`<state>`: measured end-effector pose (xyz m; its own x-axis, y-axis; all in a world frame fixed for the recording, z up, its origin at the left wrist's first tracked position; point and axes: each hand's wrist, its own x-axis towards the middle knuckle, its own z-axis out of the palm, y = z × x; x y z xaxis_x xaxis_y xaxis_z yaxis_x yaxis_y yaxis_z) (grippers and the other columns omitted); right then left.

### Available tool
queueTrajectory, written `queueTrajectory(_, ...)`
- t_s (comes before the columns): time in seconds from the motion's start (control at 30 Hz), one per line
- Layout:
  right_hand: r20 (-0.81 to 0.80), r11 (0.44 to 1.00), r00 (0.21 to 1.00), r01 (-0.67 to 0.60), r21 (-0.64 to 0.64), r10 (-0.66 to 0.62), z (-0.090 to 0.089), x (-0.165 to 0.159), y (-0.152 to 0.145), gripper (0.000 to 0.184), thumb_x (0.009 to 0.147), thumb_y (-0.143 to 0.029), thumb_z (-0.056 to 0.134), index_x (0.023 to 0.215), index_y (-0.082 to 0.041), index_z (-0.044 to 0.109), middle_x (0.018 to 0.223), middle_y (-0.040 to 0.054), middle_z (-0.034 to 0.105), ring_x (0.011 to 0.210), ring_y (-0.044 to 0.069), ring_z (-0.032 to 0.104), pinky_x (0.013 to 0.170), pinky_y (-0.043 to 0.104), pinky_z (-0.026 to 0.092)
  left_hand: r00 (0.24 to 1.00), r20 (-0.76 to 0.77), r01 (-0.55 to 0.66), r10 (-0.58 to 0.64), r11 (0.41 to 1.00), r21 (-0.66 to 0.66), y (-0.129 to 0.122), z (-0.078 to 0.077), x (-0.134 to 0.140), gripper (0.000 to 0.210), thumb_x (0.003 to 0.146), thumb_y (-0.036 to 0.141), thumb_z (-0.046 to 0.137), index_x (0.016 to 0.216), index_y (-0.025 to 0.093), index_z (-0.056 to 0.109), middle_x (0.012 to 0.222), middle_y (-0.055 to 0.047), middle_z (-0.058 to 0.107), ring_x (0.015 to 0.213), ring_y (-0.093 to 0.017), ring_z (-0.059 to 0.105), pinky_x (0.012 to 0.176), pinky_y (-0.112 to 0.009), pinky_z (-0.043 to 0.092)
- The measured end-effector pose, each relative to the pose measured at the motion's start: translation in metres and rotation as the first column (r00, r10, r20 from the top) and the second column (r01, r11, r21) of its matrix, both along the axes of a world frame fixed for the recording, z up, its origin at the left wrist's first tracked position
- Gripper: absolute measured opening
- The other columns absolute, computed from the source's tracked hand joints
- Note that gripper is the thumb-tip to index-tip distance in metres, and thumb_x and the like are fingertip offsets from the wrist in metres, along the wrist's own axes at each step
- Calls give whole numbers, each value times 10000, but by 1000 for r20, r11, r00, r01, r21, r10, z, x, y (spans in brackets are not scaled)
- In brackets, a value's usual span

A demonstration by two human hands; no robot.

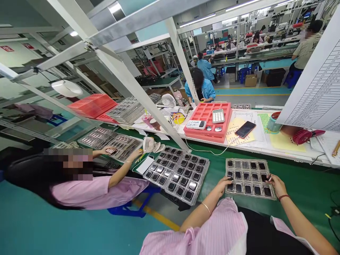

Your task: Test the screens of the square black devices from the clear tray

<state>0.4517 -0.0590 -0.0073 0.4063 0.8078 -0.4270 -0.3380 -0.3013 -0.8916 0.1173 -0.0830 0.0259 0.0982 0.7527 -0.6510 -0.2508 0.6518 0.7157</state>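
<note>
A clear plastic tray with rows of dark, square, watch-like parts lies in front of me on the green bench. My left hand reaches over its left edge, fingers bent together at a dark part in the left column. What those fingertips grip is too small to make out. At the right column, my right hand pinches a small dark square part, tilted just above the tray. In the top row, two cells look pale and ridged, unlike the dark ones beside them.
Two similar filled trays lie to the left. Farther left a co-worker handles parts over other trays. Behind the bench, a shelf carries a red foam tray, a phone and papers. A slanted white post and a hanging sheet border the space.
</note>
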Motion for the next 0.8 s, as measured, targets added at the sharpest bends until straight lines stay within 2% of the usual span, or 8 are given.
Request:
queueTrajectory(0.07, 7, 1000, 1000, -2, -9, 2, 2, -2, -2, 303, 500, -382, 836, 675, -151, 745, 692, 42, 719, 610, 196, 689, 572, 299, 654, 1000, 7, 5, -5, 1000, 6, -1, -1, -1, 325, 580, 161, 798, 900, 190, 749, 1202, -89, 692, 1294, -312, 588, 1183, -421, 394)
queueTrajectory(0.23, 18, 999, 1000, -7, -31, 7, 10, -11, -16, 301, 468, -384, 825, 648, -152, 758, 694, 62, 723, 616, 216, 701, 548, 294, 638, 1000, -1, 11, -11, 1000, -1, -8, 2, -7, 345, 569, 178, 794, 910, 170, 741, 1115, -79, 705, 1211, -303, 632, 1179, -426, 394)
queueTrajectory(0.37, 13, 999, 1000, -7, -44, 7, 22, -19, -36, 285, 456, -385, 815, 622, -161, 753, 701, 68, 726, 611, 226, 706, 533, 299, 633, 998, -50, 28, -29, 1000, -12, -19, 15, -11, 328, 578, 171, 805, 900, 164, 743, 1112, -90, 709, 1207, -309, 638, 1173, -435, 397)
queueTrajectory(0.47, 5, 999, 1000, -9, -45, 9, 35, -23, -47, 271, 474, -382, 806, 632, -170, 750, 670, 56, 714, 582, 217, 690, 535, 305, 633, 994, -98, 49, -50, 999, -17, -23, 29, -15, 297, 611, 164, 815, 897, 165, 738, 1009, -83, 726, 1143, -299, 666, 1163, -485, 405)
queueTrajectory(0.53, 6, 999, 1000, -5, -36, 5, 47, -25, -48, 245, 502, -371, 800, 643, -183, 733, 666, 40, 707, 567, 208, 681, 530, 307, 633, 990, -132, 59, -57, 998, 7, -20, 40, -15, 293, 614, 141, 829, 887, 154, 724, 920, -71, 724, 1082, -281, 682, 1140, -491, 426)
queueTrajectory(0.63, -21, 999, 999, -46, -28, 45, 74, -30, -42, 263, 566, -352, 810, 762, -193, 736, 739, 42, 741, 576, 200, 699, 555, 309, 644, 988, -139, 82, -71, 994, 75, -11, 64, -9, 412, 601, 115, 861, 984, 148, 711, 909, -53, 733, 1022, -239, 702, 1037, -409, 502)
queueTrajectory(0.73, -109, 987, 982, -160, -35, 155, 110, -38, -35, 369, 681, -392, 806, 998, -211, 753, 933, 78, 803, 670, 206, 752, 666, 340, 673, 982, -24, 191, -190, 976, 106, -1, 99, 3, 665, 616, 195, 906, 1236, 163, 667, 963, -64, 756, 864, -210, 742, 814, -315, 544)
queueTrajectory(0.8, -169, 968, 955, -250, -16, 244, 136, -45, -32, 418, 741, -424, 789, 1111, -234, 747, 1080, 86, 812, 784, 224, 783, 710, 352, 679, 937, 76, 305, -342, 903, 303, 6, 122, 14, 783, 659, 254, 903, 1366, 184, 574, 1095, -99, 752, 787, -182, 740, 727, -283, 522)
